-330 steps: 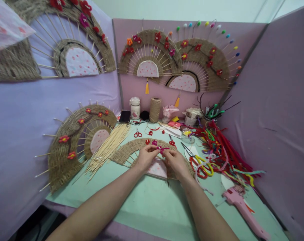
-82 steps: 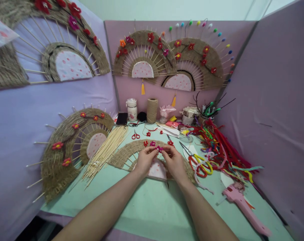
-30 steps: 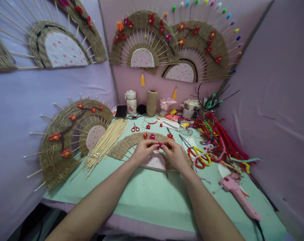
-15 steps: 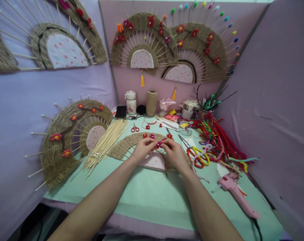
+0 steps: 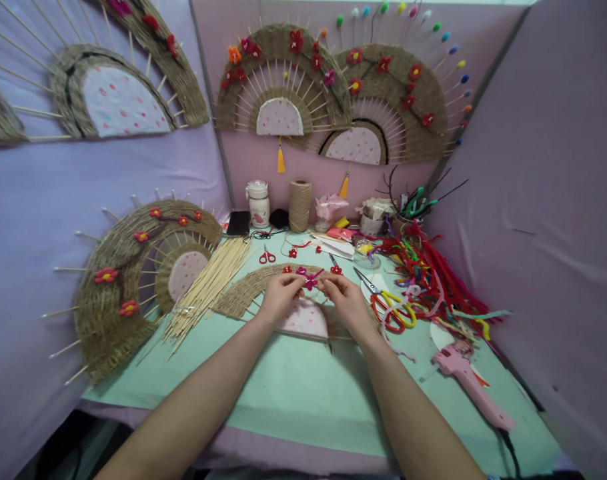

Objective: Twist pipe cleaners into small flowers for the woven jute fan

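Both hands meet over a woven twine fan (image 5: pixel 243 297) lying flat on the green table (image 5: pixel 293 387). My left hand (image 5: pixel 279 298) and my right hand (image 5: pixel 344 301) each pinch a small magenta pipe-cleaner flower (image 5: pixel 311 281) held between their fingertips. The fan has a pink dotted half-circle (image 5: pixel 303 320) at its base, partly hidden by my hands. Three small red and pink flowers (image 5: pixel 287 269) lie on the fan just beyond my fingers.
A bundle of bamboo sticks (image 5: pixel 208 283) lies left of the fan. Scissors (image 5: pixel 386 300), a heap of coloured pipe cleaners (image 5: pixel 433 280) and a pink glue gun (image 5: pixel 466 380) sit at right. A twine spool (image 5: pixel 299 205), jar and phone stand at the back. Finished fans hang on the walls.
The view has shifted slightly. My hands stay pinched on the magenta flower and have drifted a little toward the far side of the fan.
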`<state>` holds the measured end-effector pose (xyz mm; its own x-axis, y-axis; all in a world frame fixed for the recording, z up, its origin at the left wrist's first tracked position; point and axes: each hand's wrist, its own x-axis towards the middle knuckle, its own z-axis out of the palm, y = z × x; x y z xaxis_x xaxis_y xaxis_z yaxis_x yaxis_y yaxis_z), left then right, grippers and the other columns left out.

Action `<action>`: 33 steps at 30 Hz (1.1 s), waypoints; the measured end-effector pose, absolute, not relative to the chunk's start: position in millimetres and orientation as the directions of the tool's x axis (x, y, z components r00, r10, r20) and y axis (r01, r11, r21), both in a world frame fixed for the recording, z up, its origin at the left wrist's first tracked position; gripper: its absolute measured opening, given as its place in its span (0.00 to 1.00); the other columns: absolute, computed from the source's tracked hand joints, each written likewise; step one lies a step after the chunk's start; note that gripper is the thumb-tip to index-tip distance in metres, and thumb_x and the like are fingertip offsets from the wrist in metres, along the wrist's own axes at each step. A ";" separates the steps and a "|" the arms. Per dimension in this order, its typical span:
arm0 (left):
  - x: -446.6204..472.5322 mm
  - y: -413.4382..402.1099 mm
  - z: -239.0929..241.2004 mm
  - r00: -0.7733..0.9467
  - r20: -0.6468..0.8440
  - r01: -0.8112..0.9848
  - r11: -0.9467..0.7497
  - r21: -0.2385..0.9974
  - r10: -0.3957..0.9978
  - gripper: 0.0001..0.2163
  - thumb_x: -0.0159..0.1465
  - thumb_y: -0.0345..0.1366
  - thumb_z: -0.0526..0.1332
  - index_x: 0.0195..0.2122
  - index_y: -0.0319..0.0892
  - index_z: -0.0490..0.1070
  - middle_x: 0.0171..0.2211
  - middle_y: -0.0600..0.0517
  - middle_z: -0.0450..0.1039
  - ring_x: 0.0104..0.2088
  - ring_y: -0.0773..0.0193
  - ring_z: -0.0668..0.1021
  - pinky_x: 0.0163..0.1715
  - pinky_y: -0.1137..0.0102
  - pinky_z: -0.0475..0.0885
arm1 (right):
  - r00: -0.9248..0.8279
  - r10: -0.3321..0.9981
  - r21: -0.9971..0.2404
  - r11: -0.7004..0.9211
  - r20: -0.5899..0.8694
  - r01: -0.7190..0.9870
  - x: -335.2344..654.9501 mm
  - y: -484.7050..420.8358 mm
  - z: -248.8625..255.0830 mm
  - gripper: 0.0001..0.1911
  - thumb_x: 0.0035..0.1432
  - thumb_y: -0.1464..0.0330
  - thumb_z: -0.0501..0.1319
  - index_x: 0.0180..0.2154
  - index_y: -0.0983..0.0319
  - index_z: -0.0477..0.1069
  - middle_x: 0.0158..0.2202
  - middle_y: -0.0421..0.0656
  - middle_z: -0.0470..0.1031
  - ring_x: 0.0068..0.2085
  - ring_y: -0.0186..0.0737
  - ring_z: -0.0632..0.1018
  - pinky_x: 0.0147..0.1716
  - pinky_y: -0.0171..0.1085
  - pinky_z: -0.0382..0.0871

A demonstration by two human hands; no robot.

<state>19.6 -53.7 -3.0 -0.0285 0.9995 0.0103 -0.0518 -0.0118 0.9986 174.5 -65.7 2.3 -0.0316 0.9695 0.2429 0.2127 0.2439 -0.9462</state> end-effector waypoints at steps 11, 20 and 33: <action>31.9 -57.9 -9.0 -0.020 -0.001 -0.250 -0.004 0.968 1.000 0.11 0.48 0.38 0.66 0.30 0.38 0.73 0.20 0.55 0.70 0.20 0.73 0.68 0.21 0.77 0.60 | 0.040 0.999 -0.998 0.037 0.035 -0.044 159.6 -72.5 2.7 0.11 0.46 0.60 0.62 0.28 0.62 0.69 0.26 0.39 0.72 0.25 0.34 0.71 0.23 0.32 0.63; 25.2 -56.3 -6.7 0.041 -0.053 -0.163 0.059 0.985 0.998 0.12 0.48 0.37 0.66 0.32 0.38 0.76 0.27 0.50 0.76 0.24 0.69 0.72 0.24 0.75 0.65 | 0.002 0.996 -0.994 0.087 0.087 0.065 165.7 -69.4 2.9 0.11 0.45 0.61 0.62 0.26 0.62 0.71 0.25 0.40 0.73 0.26 0.34 0.71 0.25 0.33 0.64; 20.9 -58.7 -1.5 0.092 0.061 0.042 -0.065 0.997 0.994 0.11 0.50 0.36 0.63 0.34 0.38 0.77 0.28 0.49 0.77 0.28 0.65 0.75 0.29 0.72 0.68 | -0.099 0.978 -0.963 0.201 0.185 0.179 172.3 -66.3 -0.1 0.12 0.52 0.60 0.57 0.29 0.63 0.70 0.28 0.41 0.73 0.28 0.36 0.71 0.27 0.33 0.63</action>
<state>20.9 -58.7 -1.5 0.0922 0.9939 0.0611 0.0424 -0.0652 0.9970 172.3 -66.3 -0.1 -0.0987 0.9777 0.1853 0.1794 0.2006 -0.9631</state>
